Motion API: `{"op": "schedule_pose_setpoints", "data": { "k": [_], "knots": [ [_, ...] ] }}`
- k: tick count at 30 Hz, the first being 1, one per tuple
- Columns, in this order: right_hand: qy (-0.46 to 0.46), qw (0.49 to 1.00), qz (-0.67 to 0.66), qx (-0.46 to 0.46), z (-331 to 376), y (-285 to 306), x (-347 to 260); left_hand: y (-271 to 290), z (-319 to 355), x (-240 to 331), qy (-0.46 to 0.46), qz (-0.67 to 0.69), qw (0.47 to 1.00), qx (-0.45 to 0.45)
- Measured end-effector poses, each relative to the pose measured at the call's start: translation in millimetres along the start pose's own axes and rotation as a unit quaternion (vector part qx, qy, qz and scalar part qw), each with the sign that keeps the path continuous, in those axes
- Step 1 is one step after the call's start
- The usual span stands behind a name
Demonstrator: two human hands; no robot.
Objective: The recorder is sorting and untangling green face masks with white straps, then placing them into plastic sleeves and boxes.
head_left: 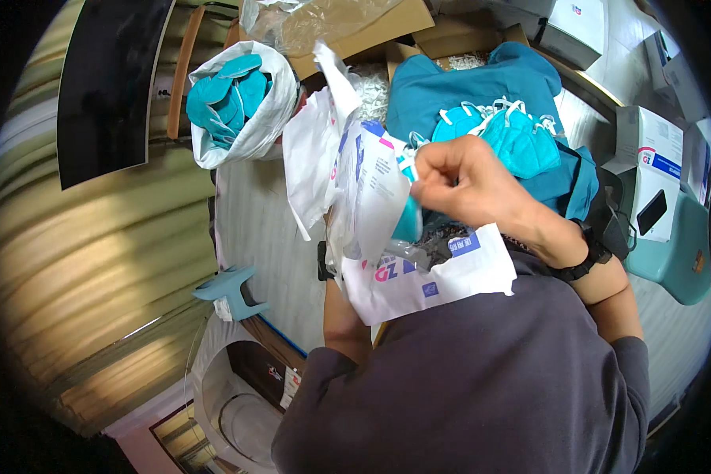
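Note:
My right hand is closed, its fingers pinched at the edge of a teal cup-shaped face mask with white straps. The mask stands partly inside a torn white printed carton, whose ripped flaps spread left and toward me. Clear plastic shows in the carton's opening. My left forearm rises behind the carton; that hand and its fingers are hidden by it. Just beyond my right hand, several teal masks with white straps lie on a teal cloth.
A white sack of teal mask pieces stands at the far left. Open brown cardboard boxes and clear film lie at the back. On the right, a phone rests against a white carton on a teal stool. Another teal stool is at left.

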State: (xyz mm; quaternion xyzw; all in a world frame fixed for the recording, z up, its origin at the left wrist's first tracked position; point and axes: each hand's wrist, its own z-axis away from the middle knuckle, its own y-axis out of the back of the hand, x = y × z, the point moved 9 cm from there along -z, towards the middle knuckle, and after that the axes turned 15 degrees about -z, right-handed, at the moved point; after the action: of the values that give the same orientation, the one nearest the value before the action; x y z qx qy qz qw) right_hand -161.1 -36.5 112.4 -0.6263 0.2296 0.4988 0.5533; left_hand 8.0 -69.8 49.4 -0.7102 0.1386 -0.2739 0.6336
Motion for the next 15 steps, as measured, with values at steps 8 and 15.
{"op": "schedule_pose_setpoints", "data": {
  "k": [8, 15],
  "knots": [
    [0.104, 0.978, -0.109, 0.142, 18.1, 108.0, -34.8, -16.9, 9.2, 23.0, -0.019, 0.08, 0.994, -0.074],
    [-0.036, 0.828, 0.516, 0.216, 22.1, 164.8, 8.7, -24.1, 14.8, 36.4, -0.028, 0.098, 0.99, -0.098]
  ]
}}
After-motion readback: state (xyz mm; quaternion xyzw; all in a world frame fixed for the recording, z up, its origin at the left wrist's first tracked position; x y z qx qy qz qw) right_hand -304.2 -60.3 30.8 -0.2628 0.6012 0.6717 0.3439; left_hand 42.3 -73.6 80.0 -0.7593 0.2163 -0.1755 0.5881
